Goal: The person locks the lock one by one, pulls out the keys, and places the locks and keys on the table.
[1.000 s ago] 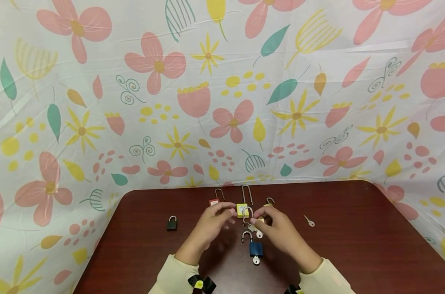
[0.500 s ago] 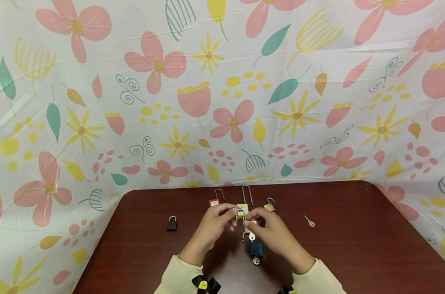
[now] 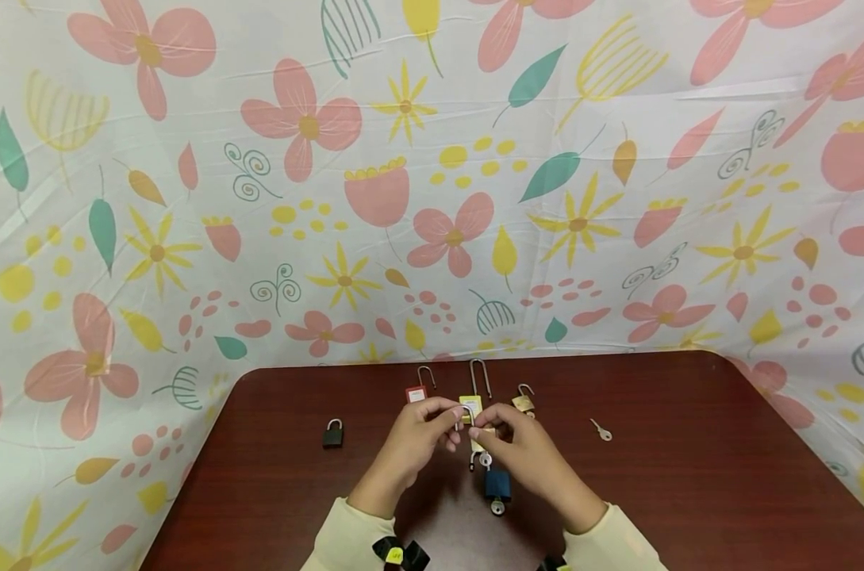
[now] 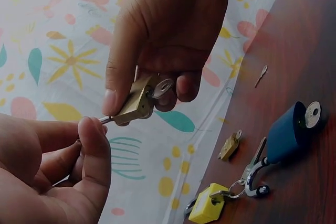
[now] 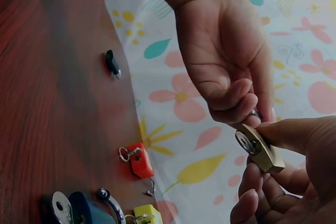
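A brass padlock point(image 4: 137, 100) is held up between my two hands over the middle of the table. My right hand point(image 3: 535, 456) grips its body between thumb and fingers. A key point(image 4: 163, 87) sticks out of the lock's underside. With thumb and fingertips, my left hand point(image 3: 413, 448) pinches the bent steel shackle point(image 3: 467, 411); those fingers cover much of it in both wrist views. Just below the hands lies a blue padlock point(image 3: 497, 484) with its shackle swung out and a key in it.
Behind the hands lie a red padlock point(image 3: 416, 393), a yellow padlock point(image 3: 470, 402) with a long shackle, and a small brass padlock point(image 3: 523, 402). A black padlock point(image 3: 333, 434) sits at left, a loose key point(image 3: 603, 433) at right. Floral cloth point(image 3: 432, 238) hangs behind the table.
My right hand has brought the brass padlock left, toward my left hand. My left fingers, empty a second ago, now pinch its shackle.
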`<state>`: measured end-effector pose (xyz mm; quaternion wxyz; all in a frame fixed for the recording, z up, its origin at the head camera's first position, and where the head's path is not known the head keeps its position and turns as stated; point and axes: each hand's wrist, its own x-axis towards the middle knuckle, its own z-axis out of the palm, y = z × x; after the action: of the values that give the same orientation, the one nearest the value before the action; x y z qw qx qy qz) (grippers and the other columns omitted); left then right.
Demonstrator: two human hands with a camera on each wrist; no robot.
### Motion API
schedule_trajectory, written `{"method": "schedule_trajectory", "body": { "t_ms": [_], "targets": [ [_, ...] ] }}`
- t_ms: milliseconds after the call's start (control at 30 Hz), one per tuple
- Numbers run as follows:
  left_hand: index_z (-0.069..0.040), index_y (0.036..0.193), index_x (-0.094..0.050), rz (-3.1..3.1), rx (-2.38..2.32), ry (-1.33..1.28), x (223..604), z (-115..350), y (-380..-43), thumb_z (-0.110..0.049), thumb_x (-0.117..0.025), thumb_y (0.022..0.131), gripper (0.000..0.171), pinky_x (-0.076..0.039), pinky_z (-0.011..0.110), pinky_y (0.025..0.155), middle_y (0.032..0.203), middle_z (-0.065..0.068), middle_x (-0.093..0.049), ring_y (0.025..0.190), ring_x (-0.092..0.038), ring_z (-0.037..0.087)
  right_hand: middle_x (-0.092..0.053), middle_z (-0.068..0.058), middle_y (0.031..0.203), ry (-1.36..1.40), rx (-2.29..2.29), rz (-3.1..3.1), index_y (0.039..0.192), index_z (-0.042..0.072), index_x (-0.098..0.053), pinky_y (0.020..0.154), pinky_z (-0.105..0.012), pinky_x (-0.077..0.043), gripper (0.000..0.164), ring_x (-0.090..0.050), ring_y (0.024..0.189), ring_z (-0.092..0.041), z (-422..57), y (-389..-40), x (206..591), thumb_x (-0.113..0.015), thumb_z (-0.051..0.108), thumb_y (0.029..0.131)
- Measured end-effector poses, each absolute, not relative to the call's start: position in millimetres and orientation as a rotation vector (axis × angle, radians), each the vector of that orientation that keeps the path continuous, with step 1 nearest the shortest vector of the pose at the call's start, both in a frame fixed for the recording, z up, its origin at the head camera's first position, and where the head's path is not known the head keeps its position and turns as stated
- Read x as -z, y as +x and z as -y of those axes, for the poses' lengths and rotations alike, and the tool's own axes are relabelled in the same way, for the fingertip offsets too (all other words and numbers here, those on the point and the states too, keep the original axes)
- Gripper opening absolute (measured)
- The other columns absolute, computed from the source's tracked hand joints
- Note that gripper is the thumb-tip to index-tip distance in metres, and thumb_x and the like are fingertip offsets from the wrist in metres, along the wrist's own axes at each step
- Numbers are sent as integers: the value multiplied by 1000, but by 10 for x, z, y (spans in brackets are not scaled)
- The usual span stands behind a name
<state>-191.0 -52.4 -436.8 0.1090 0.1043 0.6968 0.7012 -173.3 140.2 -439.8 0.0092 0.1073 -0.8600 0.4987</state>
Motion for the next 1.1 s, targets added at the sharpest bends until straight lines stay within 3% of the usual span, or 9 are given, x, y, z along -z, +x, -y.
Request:
{"method": "schedule_trajectory", "body": {
  "t_ms": [267, 500, 733, 967, 1100],
  "targets": [
    [5, 113, -69, -2063, -2096, 273, 4382, 515, -1920, -20, -62, 101, 28, -57, 26, 67, 81, 3, -62, 69, -62, 11, -65, 5, 84, 321, -1532, 2663, 103, 19, -67, 63, -23, -47, 14, -56, 70, -9, -1368, -1721, 4455, -73, 28, 94],
    [5, 113, -69, -2057, -2120, 252, 4389, 517, -1931, -19, -62, 101, 27, -57, 26, 67, 79, 2, -61, 69, -62, 13, -56, 3, 83, 325, -1502, 2682, 115, 19, -63, 61, -23, -43, 29, -50, 70, -8, -1336, -1713, 4528, -76, 29, 91],
    [5, 113, -68, -2053, -2139, 242, 4402, 514, -1938, -17, -61, 101, 27, -57, 25, 67, 78, 2, -62, 67, -62, 9, -59, -3, 92, 305, -1566, 2652, 118, 13, -53, 62, -22, -46, 44, -55, 71, -9, -1316, -1716, 4581, -81, 27, 87],
    [6, 114, -67, -2044, -2151, 224, 4404, 512, -1943, -16, -60, 101, 26, -59, 31, 70, 85, 9, -64, 68, -63, 10, -64, -3, 97, 280, -1540, 2656, 117, 12, -57, 64, -22, -48, 39, -57, 72, -7, -1296, -1713, 4578, -79, 27, 89],
    [7, 114, -67, -2034, -2170, 226, 4406, 512, -1953, -15, -61, 101, 26, -61, 38, 73, 84, 5, -64, 68, -63, 11, -71, -3, 101, 311, -1537, 2661, 122, 12, -62, 64, -22, -49, 37, -62, 72, -10, -1285, -1713, 4593, -75, 30, 92]
  ]
}}
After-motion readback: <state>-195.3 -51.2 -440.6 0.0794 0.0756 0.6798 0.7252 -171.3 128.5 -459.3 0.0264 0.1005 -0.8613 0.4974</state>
